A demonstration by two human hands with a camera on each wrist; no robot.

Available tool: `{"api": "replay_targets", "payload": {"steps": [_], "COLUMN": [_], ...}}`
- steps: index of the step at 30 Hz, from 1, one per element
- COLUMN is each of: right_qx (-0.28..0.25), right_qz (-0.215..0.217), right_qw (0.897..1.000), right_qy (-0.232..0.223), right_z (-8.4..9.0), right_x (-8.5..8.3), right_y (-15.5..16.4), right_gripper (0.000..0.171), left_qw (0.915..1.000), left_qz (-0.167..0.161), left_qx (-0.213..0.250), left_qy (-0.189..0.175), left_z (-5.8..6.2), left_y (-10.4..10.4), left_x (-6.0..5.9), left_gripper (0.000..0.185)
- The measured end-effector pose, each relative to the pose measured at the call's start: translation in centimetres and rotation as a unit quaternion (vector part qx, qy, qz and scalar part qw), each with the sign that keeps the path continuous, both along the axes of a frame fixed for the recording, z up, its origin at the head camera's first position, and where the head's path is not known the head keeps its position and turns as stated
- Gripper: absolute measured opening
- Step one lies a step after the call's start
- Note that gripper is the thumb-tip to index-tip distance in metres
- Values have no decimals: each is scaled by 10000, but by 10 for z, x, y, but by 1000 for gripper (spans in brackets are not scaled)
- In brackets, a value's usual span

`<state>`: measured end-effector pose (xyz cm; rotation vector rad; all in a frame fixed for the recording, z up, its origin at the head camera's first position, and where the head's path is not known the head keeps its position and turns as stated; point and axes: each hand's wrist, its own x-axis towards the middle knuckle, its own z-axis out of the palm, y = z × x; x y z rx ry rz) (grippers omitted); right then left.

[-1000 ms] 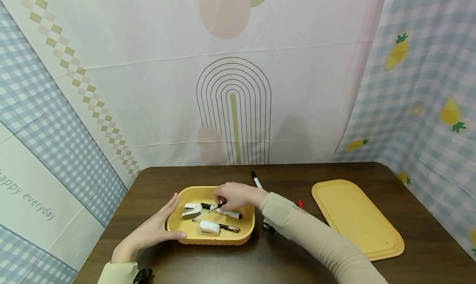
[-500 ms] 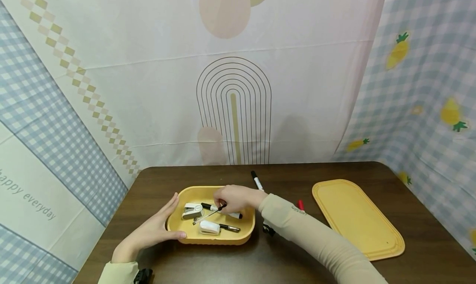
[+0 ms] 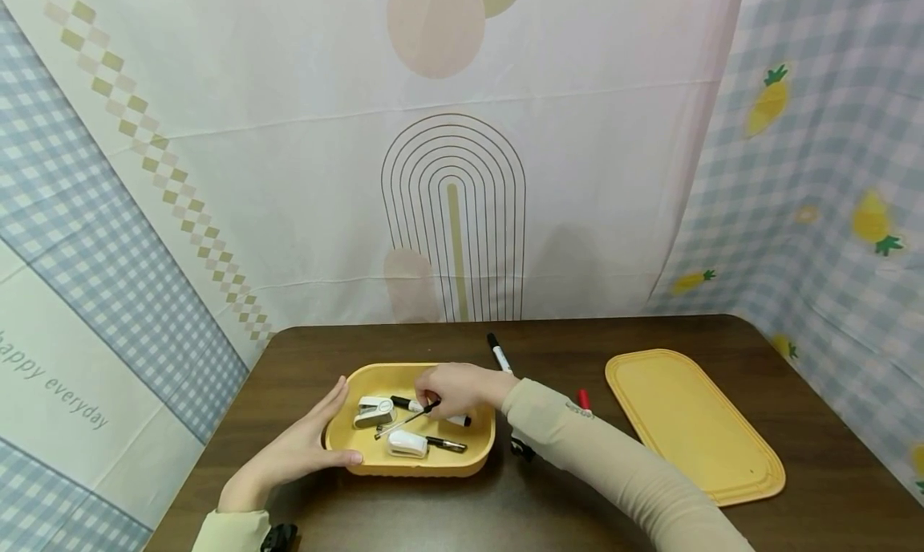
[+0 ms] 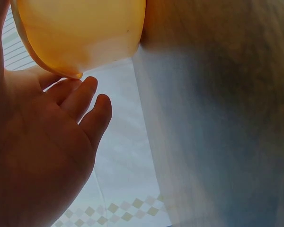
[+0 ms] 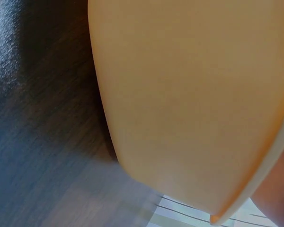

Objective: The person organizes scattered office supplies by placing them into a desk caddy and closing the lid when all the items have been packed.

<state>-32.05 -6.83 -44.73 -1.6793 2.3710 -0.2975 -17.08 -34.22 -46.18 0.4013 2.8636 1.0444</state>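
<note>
— Both hands are at the yellow box: our left hand lies flat against its left wall with straight fingers, thumb along the near rim, steadying it. Our right hand is inside, fingers pinched together on the dark end of a thin silver pen.

— Where does that pen sit?

— Slanting across the middle of the box, its lower tip near the white stapler, its held end over a black-and-white marker. 1 white eraser-like block and another dark pen lie nearer us.

— So which step are we on?

— We judge it's the laying of the pen among the rest. Next we'd need to loosen the pinch gently so it settles flat, not propped on the marker.

— And outside the box?

— On the dark surface, 1 black-capped marker just behind our wrist, 1 red one partly hidden by the sleeve, and the yellow lid well apart to the right.
</note>
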Motion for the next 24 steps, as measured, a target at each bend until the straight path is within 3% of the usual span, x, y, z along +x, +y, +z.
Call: {"api": "replay_targets", "payload": {"steps": [24], "right_qx": [-141], "right_qz": [50], "right_qw": [9999], "right_qy": [-2], "right_z": [0], "right_x": [-3], "right_y": [4], "right_gripper": [9], "left_qw": [9999], "left_qz": [64], "left_qx": [50], "left_qy": [-85], "left_z": [-2], "left_y": [-2], "left_x": [-2], "left_gripper": [113]}}
